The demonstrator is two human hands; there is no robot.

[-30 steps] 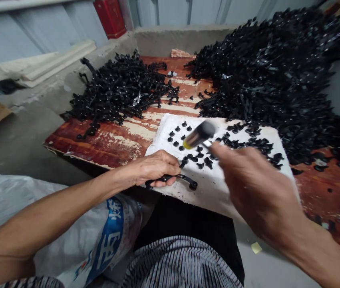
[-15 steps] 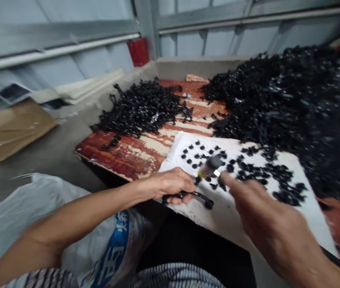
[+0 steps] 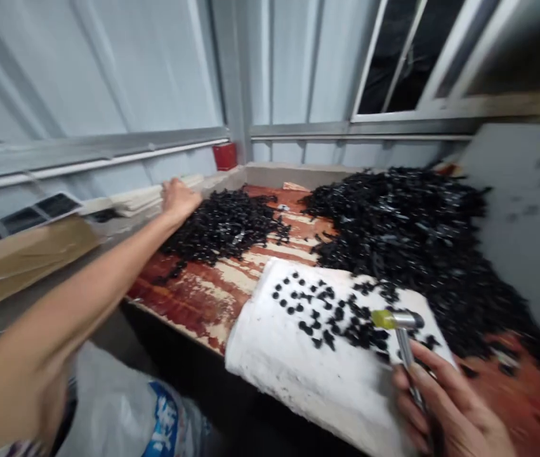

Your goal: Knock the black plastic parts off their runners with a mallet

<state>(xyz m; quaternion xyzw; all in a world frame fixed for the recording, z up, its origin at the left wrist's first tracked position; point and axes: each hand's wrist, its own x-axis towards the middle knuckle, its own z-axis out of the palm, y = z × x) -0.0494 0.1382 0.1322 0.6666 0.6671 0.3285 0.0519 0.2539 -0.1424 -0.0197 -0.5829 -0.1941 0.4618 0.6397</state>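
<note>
My right hand [image 3: 450, 406] has its fingers clamped around the metal shaft of a small yellow-tipped mallet [image 3: 397, 320], held over the right end of a white slab [image 3: 293, 381] dotted with small black plastic pieces [image 3: 317, 324]. My left hand [image 3: 180, 198], fingers loosely together, lies at the far edge of a black plastic heap [image 3: 222, 228] on a peeling red-painted wooden board [image 3: 188, 298].

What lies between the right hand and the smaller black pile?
Head view: from the right hand to the smaller pile lie the white slab, dotted with black parts, then peeling red board.
</note>
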